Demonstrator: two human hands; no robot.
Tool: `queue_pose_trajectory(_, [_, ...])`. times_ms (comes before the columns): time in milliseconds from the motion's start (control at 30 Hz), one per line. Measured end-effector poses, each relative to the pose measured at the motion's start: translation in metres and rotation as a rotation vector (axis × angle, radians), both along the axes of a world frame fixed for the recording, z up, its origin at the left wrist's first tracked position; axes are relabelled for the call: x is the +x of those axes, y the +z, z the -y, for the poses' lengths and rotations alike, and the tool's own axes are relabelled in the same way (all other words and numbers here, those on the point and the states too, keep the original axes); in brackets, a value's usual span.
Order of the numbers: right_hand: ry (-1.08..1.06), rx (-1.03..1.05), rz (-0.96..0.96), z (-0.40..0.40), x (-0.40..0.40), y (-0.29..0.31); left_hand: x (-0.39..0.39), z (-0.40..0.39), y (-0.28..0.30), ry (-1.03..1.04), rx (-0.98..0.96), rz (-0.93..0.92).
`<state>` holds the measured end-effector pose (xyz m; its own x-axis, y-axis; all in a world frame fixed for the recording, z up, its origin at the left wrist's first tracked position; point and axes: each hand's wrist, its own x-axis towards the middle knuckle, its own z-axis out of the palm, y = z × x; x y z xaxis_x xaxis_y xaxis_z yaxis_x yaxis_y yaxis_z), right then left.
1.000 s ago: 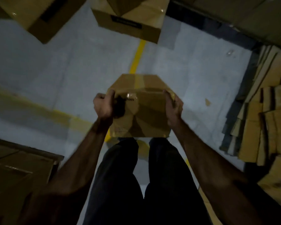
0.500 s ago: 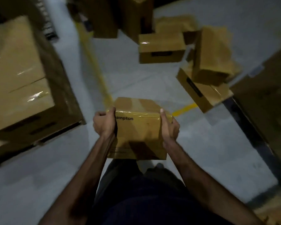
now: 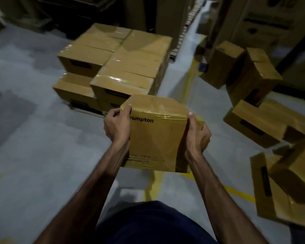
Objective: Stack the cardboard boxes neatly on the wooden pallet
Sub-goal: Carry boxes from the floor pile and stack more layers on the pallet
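The held box [image 3: 158, 136] hides most of the fingers of the left hand [image 3: 117, 127] and the right hand [image 3: 198, 136] behind its sides, and the left thumb covers the first letter of the printed word. The wooden pallet [image 3: 84, 110] shows only as a dark sliver under the stacked boxes [image 3: 123, 67]; its boards cannot be made out. Printed labels on the loose boxes [image 3: 257, 124] at the right are too blurred to read. The lowest box [image 3: 278, 194] runs off the right edge. Tall cartons [image 3: 264, 20] are cut off by the top edge.
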<state>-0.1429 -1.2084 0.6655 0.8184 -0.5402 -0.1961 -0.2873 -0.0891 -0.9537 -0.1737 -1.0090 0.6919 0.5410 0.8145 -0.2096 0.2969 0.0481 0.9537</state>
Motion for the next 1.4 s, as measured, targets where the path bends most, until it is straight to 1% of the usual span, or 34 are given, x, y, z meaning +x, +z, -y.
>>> queue_pose_trajectory(167, [0.117, 0.046, 0.113, -0.105, -0.015, 0.036, -0.044, -0.092, 0.039, 0.157, -0.002, 0.113])
queue_pose_trajectory(333, [0.272, 0.044, 0.205, -0.222, -0.037, 0.057, -0.096, -0.197, 0.054, 0.325, 0.002, 0.175])
queue_pose_trajectory(433, [0.332, 0.058, 0.200, -0.285, -0.045, 0.061, -0.117, -0.250, 0.059, 0.374, 0.035, 0.202])
queue_pose_trajectory(600, [0.406, 0.094, 0.216, -0.357, -0.053, 0.067, -0.131, -0.319, 0.062, 0.430, 0.065, 0.207])
queue_pose_trajectory(800, [0.544, 0.123, 0.258, -0.451, -0.027, 0.057, -0.125, -0.402, 0.053, 0.531, 0.058, 0.199])
queue_pose_trajectory(967, [0.608, 0.132, 0.266, -0.543, 0.010, 0.044, -0.098, -0.486, 0.045, 0.590, 0.084, 0.201])
queue_pose_trajectory(1100, [0.634, 0.169, 0.200, -0.631, 0.045, 0.039, -0.068, -0.567, 0.044, 0.631, 0.086, 0.168])
queue_pose_trajectory(1167, [0.656, 0.147, 0.147, -0.678, 0.058, 0.044, -0.059, -0.608, 0.047, 0.669, 0.094, 0.144])
queue_pose_trajectory(1267, [0.749, 0.137, 0.135, -0.750, 0.074, 0.049, -0.049, -0.670, 0.051, 0.728, 0.101, 0.142])
queue_pose_trajectory(1400, [0.806, 0.156, 0.135, -0.833, 0.086, 0.050, -0.042, -0.747, 0.052, 0.784, 0.084, 0.116])
